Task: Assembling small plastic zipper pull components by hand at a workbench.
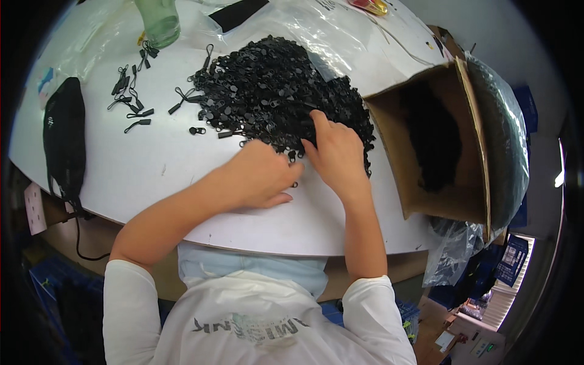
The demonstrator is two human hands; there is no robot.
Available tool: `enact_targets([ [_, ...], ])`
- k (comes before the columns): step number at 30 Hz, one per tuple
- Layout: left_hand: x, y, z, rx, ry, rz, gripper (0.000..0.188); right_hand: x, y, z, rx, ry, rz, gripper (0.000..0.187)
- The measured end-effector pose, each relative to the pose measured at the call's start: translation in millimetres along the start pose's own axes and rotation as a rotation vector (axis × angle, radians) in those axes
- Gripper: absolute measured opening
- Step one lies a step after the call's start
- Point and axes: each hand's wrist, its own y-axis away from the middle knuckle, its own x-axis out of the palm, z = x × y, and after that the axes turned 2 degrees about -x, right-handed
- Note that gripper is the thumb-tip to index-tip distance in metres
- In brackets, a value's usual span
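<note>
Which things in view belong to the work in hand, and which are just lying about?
Belonging, it seems:
black zipper sliders, piled by the left hand and right hand
corded zipper pulls
possibly the open cardboard box

Apparently lying about:
green cup
long black pouch
clear plastic sheet

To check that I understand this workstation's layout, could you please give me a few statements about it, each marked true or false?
1. The right hand is at the pile of black zipper sliders. True.
2. The cardboard box stands to the left of the pile. False: the cardboard box is to its right.
3. The green translucent cup is on the far left part of the white table. True.
4. The loose corded zipper pulls lie mainly to the right of the pile. False: they lie mainly to its left.
5. The left hand is at the near side of the pile. True.
</note>
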Motion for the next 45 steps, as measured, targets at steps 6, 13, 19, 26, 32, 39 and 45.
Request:
enact_targets([
  [6, 12.1, -4.6, -3.7, -0.019, 0.044, -0.026, 0.018, 12.7, -19.6, 9.6, 0.204, -0.030, 0.337, 0.018],
  [13, 6.1, -3.3, 1.7, -0.072, 0.077, 0.083, 0.016, 8.3, -15.6, -17.1, 0.046, -0.108, -0.155, 0.010],
  [19, 1.6, -0.3, 3.5, -0.079, 0.075, 0.108, 0.017, 23.6, -38.2, 5.9, -0.105, 0.199, 0.053, 0.024],
  [26, 0.5, -2.6, 9.0, -0.082, 0.153, 0.157, 0.014, 49.1, -48.7, -13.3, -0.126, 0.095, 0.035, 0.011],
  [32, 4.5, 1.7, 5.2, -0.054, 0.085, 0.163, 0.015, 23.0, -39.1, -33.0, 0.464, -1.046, -0.383, 0.024],
  [39, 6.4, -3.2, 18.3, -0.099, 0.642, -0.207, 0.008, -18.2, 11.4, -50.9, 0.647, -1.417, -0.334, 0.029],
  [45, -10.4, -3.1, 34.2, -0.391, 1.193, -0.137, 0.008, -17.1, 12.9, -10.0, 0.471, -0.924, -0.144, 0.026],
])
